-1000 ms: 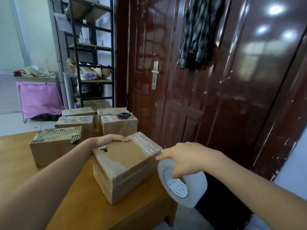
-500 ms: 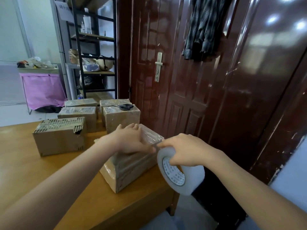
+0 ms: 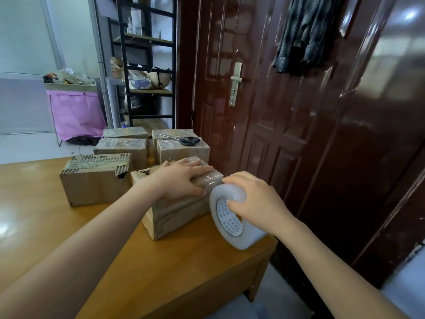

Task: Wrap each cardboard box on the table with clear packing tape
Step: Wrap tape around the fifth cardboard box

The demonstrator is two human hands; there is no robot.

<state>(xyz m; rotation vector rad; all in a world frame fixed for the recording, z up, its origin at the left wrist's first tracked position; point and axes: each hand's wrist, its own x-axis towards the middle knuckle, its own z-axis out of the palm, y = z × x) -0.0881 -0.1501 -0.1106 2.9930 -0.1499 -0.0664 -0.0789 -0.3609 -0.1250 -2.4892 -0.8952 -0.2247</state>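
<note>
The nearest cardboard box (image 3: 179, 208) is seen on the wooden worktop (image 3: 161, 272), near its right front corner, turned at an angle to the edge. Clear tape is already laid over its top and right end, where the film shines. The left hand (image 3: 181, 178) is laid flat on the top of this box, fingers straight and spread toward the far right corner, with nothing clasped in its grip. Just right of that hand, the tape roll (image 3: 232, 217) is held on edge against the right end of the box, its lower rim at the worktop corner. The right hand (image 3: 255, 201) is curled over the top of the roll, the thumb hooked into the printed core, so the grip is closed around the roll.

Beyond the left hand, four more boxes are grouped. A torn box (image 3: 96, 178) with exposed corrugation stands to the left of the held box, just beside it. Behind it two taped boxes (image 3: 122, 146) are lined one after the other, and to their right another taped box (image 3: 181, 150) is found, on which black-handled scissors (image 3: 184, 140) are lying.

Past the right hand, a dark red door (image 3: 264, 111) with a metal handle is seen, and a plaid garment (image 3: 305, 33) is hung above. A black shelf rack (image 3: 147, 65) is stood behind the boxes.
</note>
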